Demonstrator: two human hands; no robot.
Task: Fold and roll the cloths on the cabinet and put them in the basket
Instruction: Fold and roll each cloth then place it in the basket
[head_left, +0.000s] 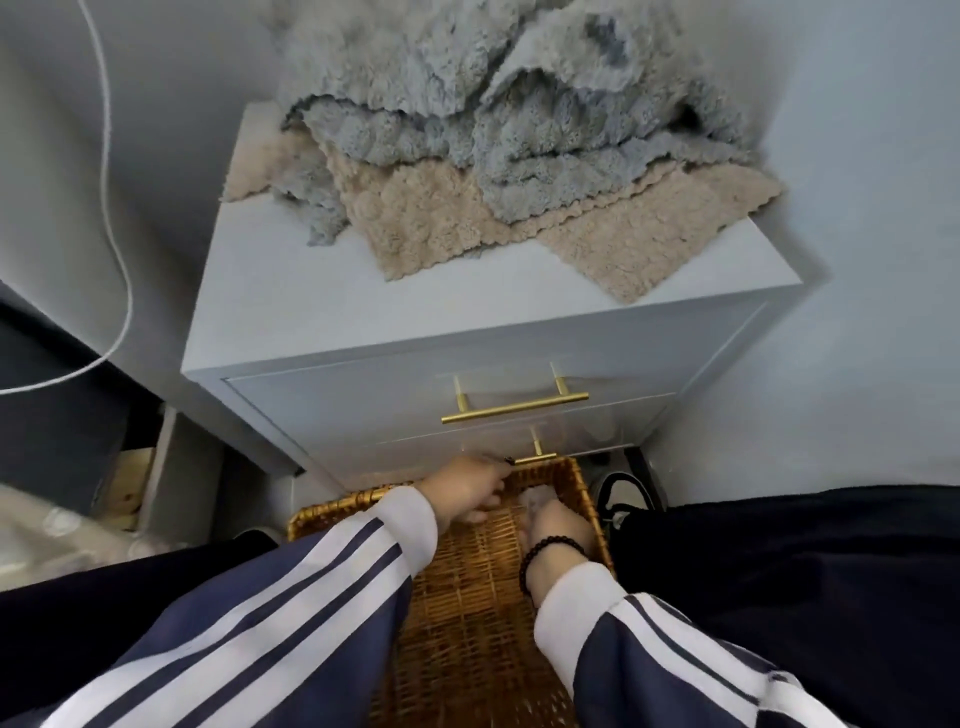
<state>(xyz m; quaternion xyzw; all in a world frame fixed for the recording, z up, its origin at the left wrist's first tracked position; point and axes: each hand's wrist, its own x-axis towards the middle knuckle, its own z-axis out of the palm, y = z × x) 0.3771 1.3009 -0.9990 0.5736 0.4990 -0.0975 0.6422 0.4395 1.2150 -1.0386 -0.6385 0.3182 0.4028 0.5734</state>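
Overhead, fluffy grey cloths are seen heaped on flat beige cloths atop a pale grey two-drawer cabinet with brass bar handles, set against a plain wall. Below it, both hands reach into a rectangular woven wicker basket. The left hand is curled beside a pale cloth pressed by the right hand; their grip cannot be told.

It looked like a room in a home, likely a bedroom: a pale cabinet with brass drawer handles stood against a plain wall, fluffy cloths heaped on top, a wicker basket and a shoe on the floor.
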